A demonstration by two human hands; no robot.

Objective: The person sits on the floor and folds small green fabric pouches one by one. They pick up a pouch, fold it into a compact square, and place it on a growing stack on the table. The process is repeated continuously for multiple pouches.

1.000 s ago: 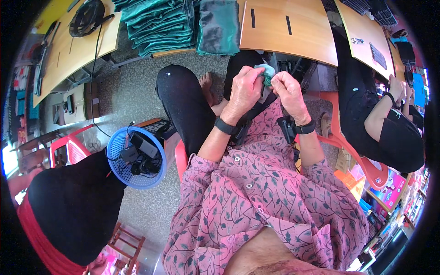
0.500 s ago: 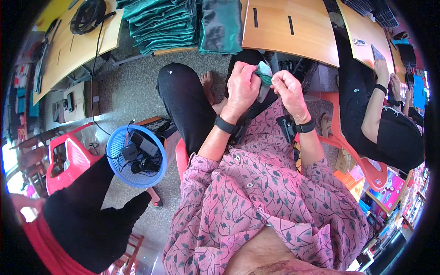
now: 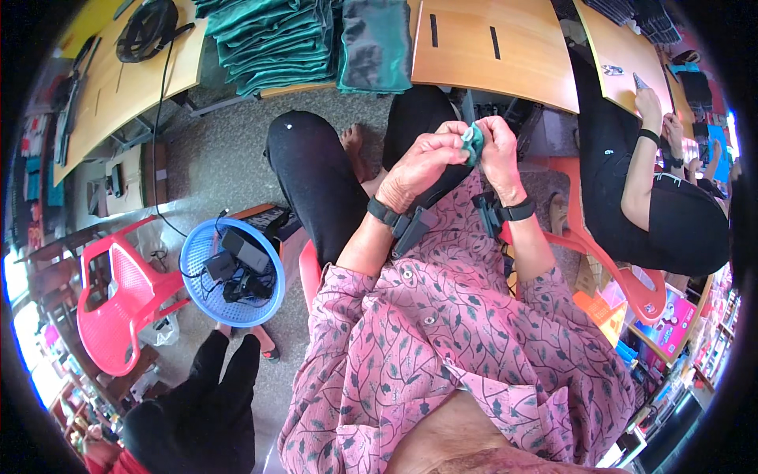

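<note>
Taking the wooden table [image 3: 493,55] as landmark: under its near edge the person's two raised knees [image 3: 316,166] crowd the room, leaving a narrow gap between them. Left of the table a stack of folded green cloth [image 3: 276,39] blocks the way. To its right, a seated co-worker [image 3: 655,213] on a red chair closes that side. Bare floor [image 3: 221,150] lies open farther left.

One blue basket [image 3: 197,261], one pink plastic chair [image 3: 118,304], two wristbands [image 3: 382,212] (both black), three wooden worktops [image 3: 493,59].

Most of small teal cloth piece [image 3: 472,142] hidden btwn left hand [image 3: 422,162] & right hand [image 3: 499,150] grip
</note>
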